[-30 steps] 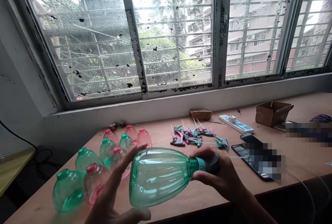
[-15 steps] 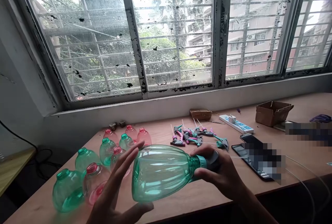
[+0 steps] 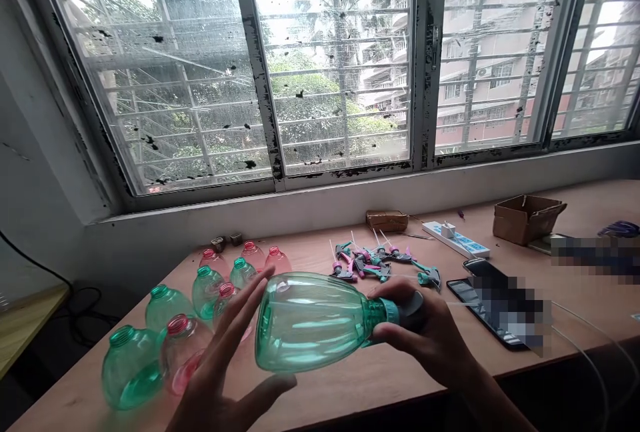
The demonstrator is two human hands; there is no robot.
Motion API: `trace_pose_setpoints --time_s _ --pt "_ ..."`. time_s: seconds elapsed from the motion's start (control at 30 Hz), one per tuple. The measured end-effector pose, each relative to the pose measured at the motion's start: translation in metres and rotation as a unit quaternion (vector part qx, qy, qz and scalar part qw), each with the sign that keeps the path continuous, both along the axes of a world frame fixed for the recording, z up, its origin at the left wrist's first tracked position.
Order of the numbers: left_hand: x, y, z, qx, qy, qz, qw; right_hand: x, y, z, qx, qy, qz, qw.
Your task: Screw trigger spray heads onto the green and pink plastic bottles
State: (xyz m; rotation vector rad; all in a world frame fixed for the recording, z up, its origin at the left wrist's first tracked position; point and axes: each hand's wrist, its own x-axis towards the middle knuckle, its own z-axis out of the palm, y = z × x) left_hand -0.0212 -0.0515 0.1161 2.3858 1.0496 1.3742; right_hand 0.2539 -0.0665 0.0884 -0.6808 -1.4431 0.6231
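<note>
A clear green spray bottle (image 3: 313,322) lies on its side in the air above the table's front, its base toward the left. My right hand (image 3: 425,325) grips it at the neck, fingers around the teal collar and dark spray head; the trigger is mostly hidden. At the base end, my left hand (image 3: 230,359) has its fingers stretched and thumb apart, close around the bottle's bottom; whether it touches is hard to tell. Left of that hand stand open-necked bottles, among them a green bottle (image 3: 131,369) and a pink bottle (image 3: 183,352).
Several loose spray heads (image 3: 373,262) lie in a pile beyond the bottle. To the right are a phone (image 3: 483,325), a white power strip (image 3: 457,240) and an open cardboard box (image 3: 523,219). A small brown box (image 3: 387,221) sits by the window wall.
The held bottle's base has tipped up slightly. My left hand stays spread beside it, its fingers shifted a little; my right hand keeps its grip at the neck.
</note>
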Motion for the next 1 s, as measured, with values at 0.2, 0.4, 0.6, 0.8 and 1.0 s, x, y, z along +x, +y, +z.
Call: trace_pose_setpoints --time_s 0.2,0.4,0.6,0.8,1.0 --pt "-0.004 0.000 -0.006 -0.018 -0.029 -0.006 0.999 -0.001 0.000 0.000 -0.013 0.020 0.016 1.000" --pt "-0.002 -0.002 0.003 -0.007 -0.020 -0.035 0.999 -0.001 0.000 0.001 -0.011 0.017 -0.013 1.000" --pt "-0.005 -0.001 -0.004 -0.040 -0.057 -0.037 0.997 -0.001 0.000 0.001 -0.014 0.018 -0.011 1.000" --pt "-0.009 0.004 -0.003 -0.051 -0.041 -0.055 0.996 0.000 0.000 0.001 0.002 -0.007 -0.035 0.999" --pt "-0.013 0.001 -0.001 -0.028 0.014 -0.084 0.996 0.001 0.001 0.003 0.019 -0.022 -0.031 0.999"
